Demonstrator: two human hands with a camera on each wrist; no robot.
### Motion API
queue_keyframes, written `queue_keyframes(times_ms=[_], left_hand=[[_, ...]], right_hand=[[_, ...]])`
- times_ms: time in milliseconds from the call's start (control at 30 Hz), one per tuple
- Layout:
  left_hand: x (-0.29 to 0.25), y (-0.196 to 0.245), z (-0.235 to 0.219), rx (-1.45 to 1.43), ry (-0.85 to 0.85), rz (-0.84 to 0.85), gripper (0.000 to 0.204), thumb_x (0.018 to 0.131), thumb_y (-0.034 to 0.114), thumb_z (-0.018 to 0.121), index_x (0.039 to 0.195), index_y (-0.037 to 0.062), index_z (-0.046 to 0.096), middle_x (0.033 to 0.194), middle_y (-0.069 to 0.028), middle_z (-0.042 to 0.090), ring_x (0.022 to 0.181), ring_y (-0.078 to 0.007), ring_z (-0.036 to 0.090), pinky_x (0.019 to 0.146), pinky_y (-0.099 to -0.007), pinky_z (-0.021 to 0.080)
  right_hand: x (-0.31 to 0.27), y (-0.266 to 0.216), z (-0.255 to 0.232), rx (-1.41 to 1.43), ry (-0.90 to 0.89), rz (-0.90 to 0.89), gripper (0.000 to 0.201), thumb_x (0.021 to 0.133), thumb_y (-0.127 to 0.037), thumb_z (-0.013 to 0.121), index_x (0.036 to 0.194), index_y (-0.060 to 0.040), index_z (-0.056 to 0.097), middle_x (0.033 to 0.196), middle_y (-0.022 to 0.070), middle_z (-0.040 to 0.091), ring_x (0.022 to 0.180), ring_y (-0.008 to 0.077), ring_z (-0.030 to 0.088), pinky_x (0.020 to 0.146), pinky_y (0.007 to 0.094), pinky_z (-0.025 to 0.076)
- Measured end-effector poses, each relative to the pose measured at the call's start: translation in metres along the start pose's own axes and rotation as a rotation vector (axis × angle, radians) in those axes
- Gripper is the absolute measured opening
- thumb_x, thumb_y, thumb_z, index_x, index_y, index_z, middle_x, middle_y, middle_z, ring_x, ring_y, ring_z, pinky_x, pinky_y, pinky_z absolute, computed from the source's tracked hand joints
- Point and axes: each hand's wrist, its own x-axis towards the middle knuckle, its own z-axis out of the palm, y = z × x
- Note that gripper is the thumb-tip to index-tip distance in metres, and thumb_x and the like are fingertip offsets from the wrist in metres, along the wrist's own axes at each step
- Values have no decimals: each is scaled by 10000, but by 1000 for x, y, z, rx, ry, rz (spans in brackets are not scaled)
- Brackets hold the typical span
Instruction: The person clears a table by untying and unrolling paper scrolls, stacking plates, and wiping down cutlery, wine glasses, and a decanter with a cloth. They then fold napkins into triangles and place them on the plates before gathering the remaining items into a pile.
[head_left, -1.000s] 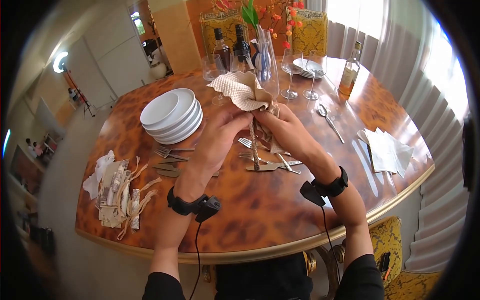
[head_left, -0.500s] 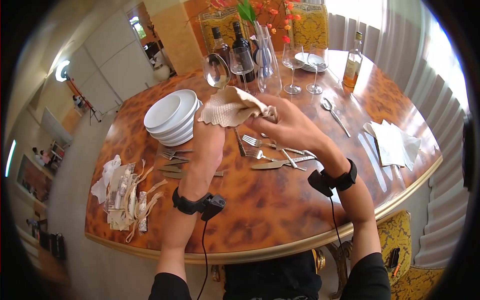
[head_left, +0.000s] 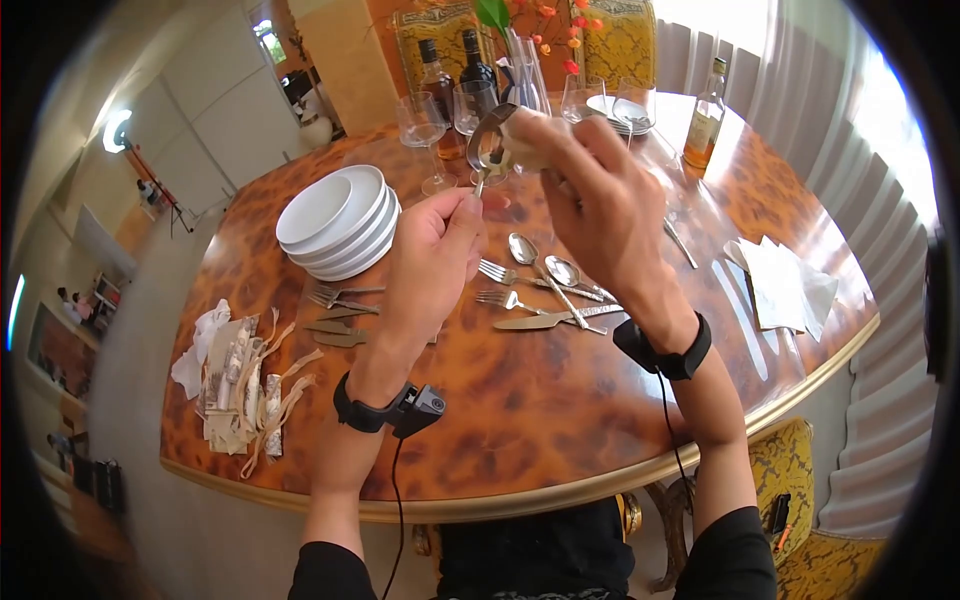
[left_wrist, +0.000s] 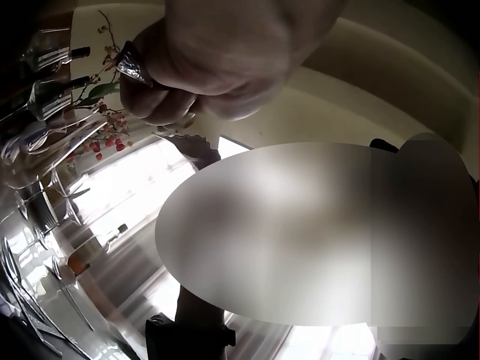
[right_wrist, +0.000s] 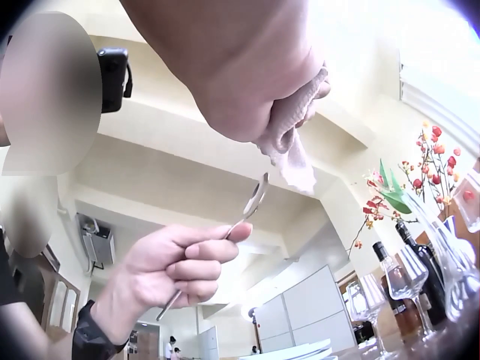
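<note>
My left hand [head_left: 435, 240] is raised over the table and pinches a metal spoon [head_left: 488, 140] by its handle, bowl upward. In the right wrist view the spoon's handle [right_wrist: 171, 301] comes out below the curled fingers. My right hand [head_left: 605, 195] grips a crumpled beige cloth [right_wrist: 289, 120] just beside the spoon's bowl. A loose end of the cloth hangs from the fist, apart from the bowl in the right wrist view. Below the hands lie two spoons [head_left: 522, 248], several forks [head_left: 497, 299] and a table knife [head_left: 535, 322].
White plates and bowls [head_left: 335, 262] are stacked at the left. Nearer me lie wrapped bundles with ribbons [head_left: 240, 385]. Wine glasses [head_left: 420, 120], bottles [head_left: 437, 85] and a flower vase stand at the back. White napkins [head_left: 785, 290] and a liquor bottle [head_left: 706, 125] are at the right.
The cloth has come away from around the spoon, baring its bowl. My right hand has moved up and right with the cloth, while the left keeps the spoon.
</note>
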Motion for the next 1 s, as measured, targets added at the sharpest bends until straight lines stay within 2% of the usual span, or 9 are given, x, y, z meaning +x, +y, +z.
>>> queue_keyframes(times_ms=[267,367,433,533,567,633,867,933,1000], left_hand=[[0,-2,-7,-42,-12,-9,259,1045,218,460,1003,-4,587,625,72,378,483,-3,268,419,-184,186],[-1,-4,-4,194,15,102,251,1041,201,462,936,7,582,623,61,412,507,-15,324,438,-204,233],[-5,0,1,628,62,256,244,1007,143,475,914,-47,596,651,-146,584,521,-219,553,526,-345,399],[-7,-1,6,725,23,268,216,985,119,484,894,-49,584,674,-205,586,566,-312,591,544,-384,410],[-8,-2,7,723,23,267,216,985,119,484,894,-49,584,674,-205,586,566,-312,591,544,-384,410],[-7,-4,7,667,7,283,294,1030,184,459,876,-43,564,613,-28,446,587,-74,377,532,-267,347],[-6,-8,9,667,-21,200,237,1003,166,545,927,-53,595,682,10,502,645,-53,400,566,-251,361],[-3,-13,10,550,1,283,228,961,164,582,876,-48,587,567,-91,472,508,-109,400,486,-315,326],[0,-18,7,533,8,303,245,971,176,575,873,-48,580,562,-87,452,509,-99,396,483,-317,319]], right_hand=[[-18,-18,19,132,-282,-155,647,779,-91,674,1388,-55,456,950,68,530,745,244,630,535,355,503],[-18,-12,18,221,-250,-73,458,814,-93,654,1246,-55,509,940,87,605,752,266,650,564,370,503],[-16,-12,14,252,-252,-15,281,839,-101,648,1087,-62,522,967,114,682,802,290,679,600,389,510],[-11,-16,7,229,-232,62,264,842,-118,658,1063,-65,523,902,96,666,707,314,664,535,393,491],[-9,-16,5,229,-234,62,264,842,-118,658,1063,-65,523,902,96,666,707,314,664,535,393,491],[-5,-12,2,180,-118,97,270,835,-124,661,1062,-73,524,894,100,674,716,328,660,557,399,499],[3,3,-8,203,56,254,203,841,-96,626,1021,-56,542,854,142,674,712,353,647,582,398,496],[4,10,-6,282,27,404,180,880,-107,604,1034,-22,565,794,110,667,657,251,645,585,334,485],[2,18,4,683,177,536,213,922,-137,584,1078,8,597,777,52,643,664,113,579,609,265,461]])
